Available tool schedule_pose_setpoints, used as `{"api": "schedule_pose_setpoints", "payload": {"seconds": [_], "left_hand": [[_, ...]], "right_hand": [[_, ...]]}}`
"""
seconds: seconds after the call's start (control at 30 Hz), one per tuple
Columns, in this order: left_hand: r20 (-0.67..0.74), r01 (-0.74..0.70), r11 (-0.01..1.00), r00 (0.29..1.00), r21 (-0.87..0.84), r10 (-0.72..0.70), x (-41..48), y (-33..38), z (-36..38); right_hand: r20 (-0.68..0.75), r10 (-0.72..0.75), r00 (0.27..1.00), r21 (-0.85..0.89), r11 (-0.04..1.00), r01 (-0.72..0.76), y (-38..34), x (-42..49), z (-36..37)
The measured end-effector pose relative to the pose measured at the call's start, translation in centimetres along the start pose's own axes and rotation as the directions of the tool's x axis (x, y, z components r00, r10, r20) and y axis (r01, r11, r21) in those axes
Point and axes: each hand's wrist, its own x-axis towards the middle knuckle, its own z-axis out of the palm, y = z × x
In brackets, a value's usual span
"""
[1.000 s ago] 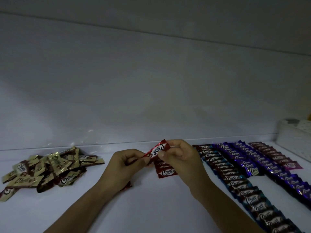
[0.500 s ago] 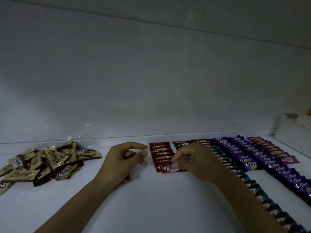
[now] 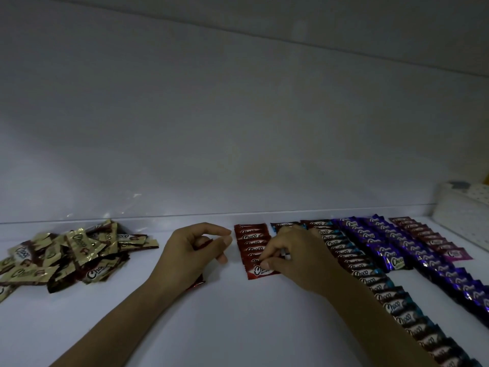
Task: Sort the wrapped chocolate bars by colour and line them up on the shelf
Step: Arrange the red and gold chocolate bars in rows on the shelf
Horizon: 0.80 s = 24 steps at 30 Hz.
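Sprawling at the left of the shelf (image 3: 238, 321) is a heap of gold bars (image 3: 66, 255), then the left hand (image 3: 190, 252) curls its fingers round spare red bars (image 3: 204, 242), the right hand (image 3: 296, 260) pinches the front bar (image 3: 260, 271) of the red row (image 3: 251, 234), and a blue row (image 3: 383, 295), purple rows (image 3: 391, 250) and a pink row (image 3: 428, 237) lie rightward.

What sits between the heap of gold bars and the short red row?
The left hand, gripping red bars, rests on the shelf between the gold heap and the red row, in the head view.
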Motion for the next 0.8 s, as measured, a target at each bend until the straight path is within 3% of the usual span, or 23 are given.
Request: {"api": "schedule_pose_setpoints", "payload": {"seconds": [0.27, 0.33, 0.43, 0.57, 0.7, 0.8], "left_hand": [[-0.033, 0.0, 1.0, 0.999, -0.01, 0.0, 0.0, -0.1, 0.1], [-0.098, -0.014, 1.0, 0.995, 0.001, 0.014, 0.1, 0.0, 0.3], [-0.233, -0.045, 0.999, 0.971, -0.002, 0.043, -0.1, 0.5, 1.1], [-0.341, -0.037, 0.991, 0.94, -0.129, -0.009, -0.9, 1.3, 2.3], [-0.348, 0.14, 0.949, 0.907, -0.284, -0.238, -0.8, 2.0, 2.6], [-0.274, 0.16, 0.954, 0.934, -0.254, -0.229, -1.0, 2.2, 3.0]], "right_hand": [[-0.036, 0.018, 0.999, 0.001, 1.0, -0.018, -0.2, -0.1, 0.2], [-0.074, 0.025, 0.997, 0.113, 0.993, -0.017, -0.8, -0.2, 0.2], [-0.043, 0.05, 0.998, 0.447, 0.894, -0.026, -3.7, -0.6, 1.0], [0.086, 0.094, 0.992, 0.716, 0.686, -0.127, -6.9, -0.7, 3.0], [0.055, 0.135, 0.989, 0.823, 0.556, -0.121, -6.7, -0.5, 2.4], [0.022, 0.176, 0.984, 0.807, 0.578, -0.122, -6.2, -0.5, 1.8]]}}
